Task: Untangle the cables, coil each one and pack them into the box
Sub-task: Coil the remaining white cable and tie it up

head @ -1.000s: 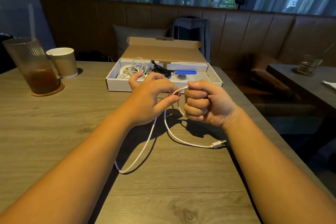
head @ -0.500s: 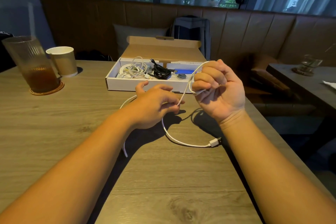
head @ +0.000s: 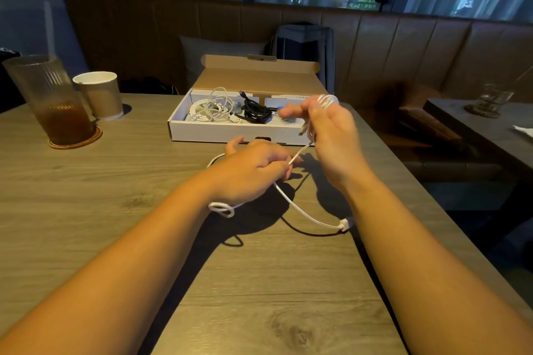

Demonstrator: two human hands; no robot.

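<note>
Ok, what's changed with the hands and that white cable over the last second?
The right hand rose from beside the left hand toward the box, winding the white cable round its fingers. The slack loop slid in across the table to the left wrist. The left hand stays low, pinching the cable; the free plug, box, glass and paper cup have not moved.

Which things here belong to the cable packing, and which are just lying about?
In the job: white braided cable, pinched by the left hand and looped round fingers of the right hand; open white cardboard box; coiled white cables and coiled black cable inside it.
Lying about: ribbed glass of brown drink on its round coaster; paper cup; grey backpack on the bench.
</note>
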